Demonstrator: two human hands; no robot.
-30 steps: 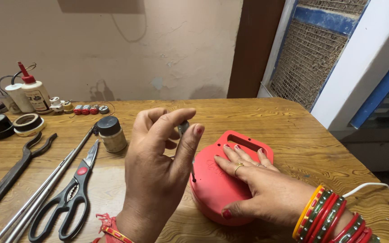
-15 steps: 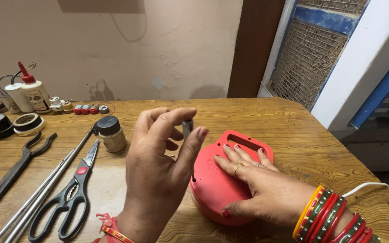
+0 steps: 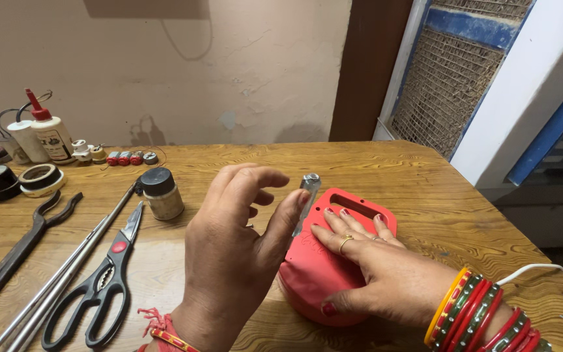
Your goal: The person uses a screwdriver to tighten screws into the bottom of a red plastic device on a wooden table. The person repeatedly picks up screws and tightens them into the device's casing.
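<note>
A rounded red plastic case (image 3: 314,274) with a slot at its far end lies on the wooden table (image 3: 438,195). My right hand (image 3: 373,270) rests flat on top of it, thumb wrapped around the near side, holding it down. My left hand (image 3: 232,254) is raised just left of the case with its fingers spread apart. A slim metal tool (image 3: 307,186) stands nearly upright at the case's left edge. Only my left thumb tip touches its shaft, and its lower end is hidden behind the thumb.
Black-handled scissors (image 3: 99,287), a long metal rod (image 3: 79,254) and dark pliers (image 3: 21,248) lie at the left. A small black-capped jar (image 3: 162,193) stands behind them. Tape rolls (image 3: 17,179), glue bottles (image 3: 37,133) and small parts (image 3: 125,158) line the far left. A white cable (image 3: 535,270) trails at the right.
My left fingers were pinched around the tool's top; they have now opened and the index finger has lifted away. My right hand and the red case have stayed still.
</note>
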